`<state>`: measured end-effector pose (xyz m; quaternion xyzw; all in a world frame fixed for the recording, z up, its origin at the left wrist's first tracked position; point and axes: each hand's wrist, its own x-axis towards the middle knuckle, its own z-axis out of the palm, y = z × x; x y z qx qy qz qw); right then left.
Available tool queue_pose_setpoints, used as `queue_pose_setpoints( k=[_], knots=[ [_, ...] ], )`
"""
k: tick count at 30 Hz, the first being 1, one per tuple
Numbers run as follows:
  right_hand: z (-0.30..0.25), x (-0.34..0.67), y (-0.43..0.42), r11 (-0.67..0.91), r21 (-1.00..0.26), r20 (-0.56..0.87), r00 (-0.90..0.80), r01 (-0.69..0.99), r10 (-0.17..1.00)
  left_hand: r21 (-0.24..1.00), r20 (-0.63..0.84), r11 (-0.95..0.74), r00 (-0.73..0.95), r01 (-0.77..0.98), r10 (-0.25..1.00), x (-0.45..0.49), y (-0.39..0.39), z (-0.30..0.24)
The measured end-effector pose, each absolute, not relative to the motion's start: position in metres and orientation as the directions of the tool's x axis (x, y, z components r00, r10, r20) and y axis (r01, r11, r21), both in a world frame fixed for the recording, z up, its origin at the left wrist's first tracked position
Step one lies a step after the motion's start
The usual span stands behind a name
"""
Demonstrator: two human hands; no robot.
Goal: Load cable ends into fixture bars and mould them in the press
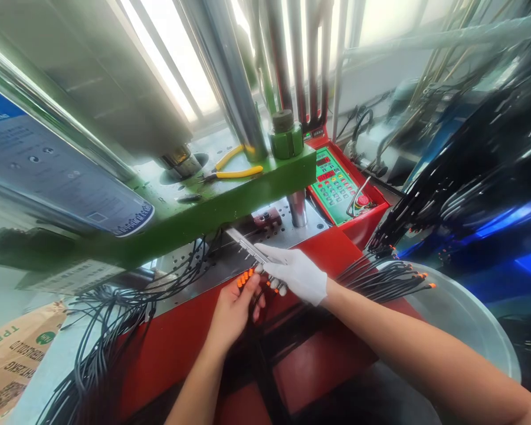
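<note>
My right hand (pixel 301 275), in a white glove, is closed around a long metal bar (pixel 246 243) with a row of small pins or fittings along its lower edge. The bar points up and left, its far end just under the green press plate (pixel 230 200). My bare left hand (pixel 234 310) is closed just below the bar, its fingers pinching cables with orange ends (pixel 246 277). More orange ends show under the gloved fingers. Whether those sit in the bar is hidden by my hands.
Pliers (pixel 239 164) with yellow handles and a spray can (pixel 66 159) rest on the press. A control panel (pixel 336 184) stands at the right. Black cables (pixel 101 319) hang at left; others (pixel 380 280) lie over a round tub (pixel 482 321). A printed sack (pixel 17 360) is lower left.
</note>
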<state>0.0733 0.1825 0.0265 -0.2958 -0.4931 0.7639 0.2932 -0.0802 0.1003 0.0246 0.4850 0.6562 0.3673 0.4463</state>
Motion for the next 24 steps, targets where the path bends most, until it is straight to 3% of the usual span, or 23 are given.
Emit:
queue_pose_setpoints(
  k=[3,7,24],
  knots=[
    [0.0297,0.0774,0.1849,-0.384,-0.902,-0.157,-0.677,-0.198,0.719,0.946,-0.274,0.297,-0.166,0.128,0.947,-0.0846,0.1015,0.0264],
    [0.0326,0.0801,0.1859,-0.395,-0.897,-0.161,-0.682,-0.201,0.713,0.946,-0.322,0.318,-0.082,-0.058,0.943,-0.0846,0.0993,0.0275],
    [0.0357,0.0810,0.1833,-0.391,-0.896,-0.130,-0.718,-0.210,0.684,0.971,-0.226,0.229,-0.049,0.072,0.973,-0.0844,0.0956,0.0212]
  ],
)
